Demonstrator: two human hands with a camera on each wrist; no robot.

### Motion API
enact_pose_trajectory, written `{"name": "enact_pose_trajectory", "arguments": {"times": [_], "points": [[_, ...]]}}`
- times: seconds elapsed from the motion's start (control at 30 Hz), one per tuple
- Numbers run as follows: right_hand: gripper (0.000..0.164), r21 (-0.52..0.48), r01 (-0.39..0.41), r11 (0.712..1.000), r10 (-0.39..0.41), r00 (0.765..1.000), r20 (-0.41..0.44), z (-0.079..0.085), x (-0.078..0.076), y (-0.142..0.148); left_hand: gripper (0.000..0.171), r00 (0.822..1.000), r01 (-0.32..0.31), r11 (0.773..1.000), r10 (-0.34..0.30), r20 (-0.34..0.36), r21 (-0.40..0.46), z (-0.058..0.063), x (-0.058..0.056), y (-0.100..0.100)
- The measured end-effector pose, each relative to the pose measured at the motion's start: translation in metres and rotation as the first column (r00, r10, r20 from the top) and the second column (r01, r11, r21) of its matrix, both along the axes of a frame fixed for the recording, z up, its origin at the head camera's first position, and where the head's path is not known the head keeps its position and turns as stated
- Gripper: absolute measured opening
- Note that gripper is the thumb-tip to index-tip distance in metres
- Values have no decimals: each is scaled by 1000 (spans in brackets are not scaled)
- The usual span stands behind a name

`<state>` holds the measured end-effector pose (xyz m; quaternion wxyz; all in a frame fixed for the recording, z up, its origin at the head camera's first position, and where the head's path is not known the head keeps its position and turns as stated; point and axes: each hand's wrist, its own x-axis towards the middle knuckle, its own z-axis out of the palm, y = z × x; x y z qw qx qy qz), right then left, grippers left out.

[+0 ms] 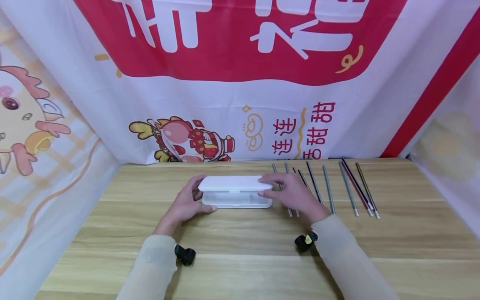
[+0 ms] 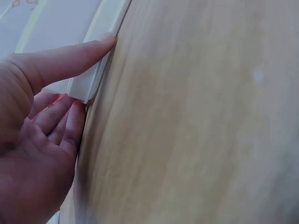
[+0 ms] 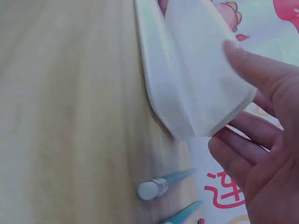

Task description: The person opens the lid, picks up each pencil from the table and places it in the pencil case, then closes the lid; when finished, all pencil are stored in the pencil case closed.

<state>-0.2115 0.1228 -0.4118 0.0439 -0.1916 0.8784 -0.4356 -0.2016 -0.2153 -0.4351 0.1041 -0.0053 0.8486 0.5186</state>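
A white pencil case (image 1: 237, 200) stands on the table with its lid (image 1: 230, 183) raised partway over the base. At the case's left end, my left hand (image 1: 189, 202) holds the base, its thumb (image 2: 70, 60) along the front edge and its fingers bent around the end. My right hand (image 1: 290, 191) grips the lid's right end; in the right wrist view the thumb (image 3: 257, 67) lies on one face of the lid, with the fingers behind it. Little of the case's inside shows in the head view.
Several pencils (image 1: 328, 189) with white ends lie side by side on the wooden table (image 1: 240, 266), right of the case. Some are partly hidden behind my right hand. A printed cloth (image 1: 232, 96) hangs along the table's back edge, with more cloth at both sides.
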Motion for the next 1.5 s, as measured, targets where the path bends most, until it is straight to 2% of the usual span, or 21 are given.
{"name": "enact_pose_trajectory", "arguments": {"times": [0.1,0.33,0.53,0.73,0.97,1.27,1.5], "points": [[39,-61,42,997,-39,998,53,3,-7,0,107,1000,0,1000,0,-4,5,1,1,0],[44,-124,148,981,-130,981,140,11,-21,-8,109,999,-8,1000,7,-41,-28,4,4,2],[53,-99,209,973,-193,969,155,16,-31,-16,100,999,-22,999,20,-45,-47,6,4,4],[60,-84,301,950,-278,937,211,17,-43,-22,95,999,-9,994,5,-42,-110,6,1,2],[54,-149,366,919,-319,909,269,15,-58,-31,97,1000,16,994,-14,27,-105,6,-3,-1],[71,-91,434,896,-371,846,383,19,-71,-38,92,999,19,996,-15,37,-92,8,-2,-1],[72,-93,441,893,-367,831,418,18,-72,-37,93,999,39,997,-37,29,-65,7,-1,-1]]}}
